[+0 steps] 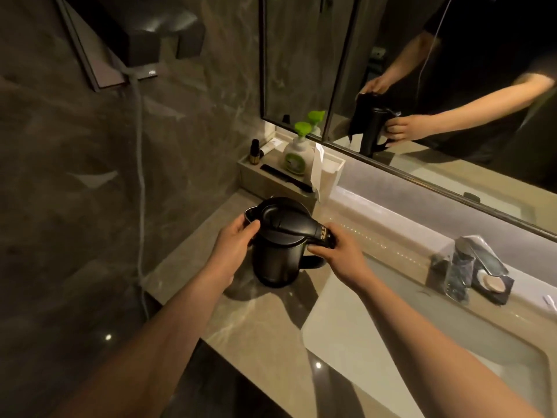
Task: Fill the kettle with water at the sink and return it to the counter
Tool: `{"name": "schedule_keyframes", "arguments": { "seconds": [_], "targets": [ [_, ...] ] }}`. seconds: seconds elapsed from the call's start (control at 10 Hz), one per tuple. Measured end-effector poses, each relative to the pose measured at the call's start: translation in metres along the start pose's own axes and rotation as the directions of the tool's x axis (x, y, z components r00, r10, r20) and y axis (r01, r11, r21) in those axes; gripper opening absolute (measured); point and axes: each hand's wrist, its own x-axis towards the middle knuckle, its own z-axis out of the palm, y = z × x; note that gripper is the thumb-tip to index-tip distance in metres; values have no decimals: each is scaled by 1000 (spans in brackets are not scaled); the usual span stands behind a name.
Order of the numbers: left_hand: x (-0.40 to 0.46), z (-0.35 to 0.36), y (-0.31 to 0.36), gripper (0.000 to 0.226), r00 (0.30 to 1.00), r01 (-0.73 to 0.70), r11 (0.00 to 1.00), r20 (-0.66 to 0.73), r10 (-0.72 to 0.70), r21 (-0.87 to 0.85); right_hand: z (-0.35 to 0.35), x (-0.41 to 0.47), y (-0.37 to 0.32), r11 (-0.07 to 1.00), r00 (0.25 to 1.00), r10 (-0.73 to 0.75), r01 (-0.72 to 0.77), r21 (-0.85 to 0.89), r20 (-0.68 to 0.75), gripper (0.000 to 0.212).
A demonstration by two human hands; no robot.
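Note:
A black electric kettle (275, 257) stands upright on the beige stone counter (241, 324), left of the sink (422, 336). Its lid is down. My left hand (233, 244) holds the kettle's body near the spout on the left side. My right hand (340, 251) is wrapped around the top of the handle on the right. The chrome faucet (473, 254) rises behind the basin, to the right of the kettle; no water runs from it.
A recessed tray (256, 179) behind the kettle holds a green-pump soap bottle (297, 155), a small dark bottle (255, 152) and a comb (286, 178). A soap dish (494, 285) sits by the faucet. A mirror (422, 70) spans the back wall. A cord (140, 176) hangs down the left wall.

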Motion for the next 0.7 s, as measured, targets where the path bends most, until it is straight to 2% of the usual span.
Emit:
{"name": "schedule_keyframes", "arguments": {
  "seconds": [0.3, 0.5, 0.6, 0.7],
  "targets": [
    [15, -2, -17, 24, 999, 27, 999, -20, -27, 24, 3, 13, 15, 1000, 999, 13, -13, -10, 36, 29],
    [9, 0, -25, 27, 999, -34, 999, -17, 34, 6, 6, 10, 18, 997, 998, -28, 32, -73, 52, 35],
    [10, 2, -17, 25, 1000, 20, 1000, -23, -20, -13, 4, 6, 4, 996, 993, 21, -11, -90, 114, 35],
    [-11, -13, -35, 32, 986, 73, 997, -147, -74, -12, -15, -9, -19, 999, 997, 31, -33, -29, -70, 44]
  ]
}}
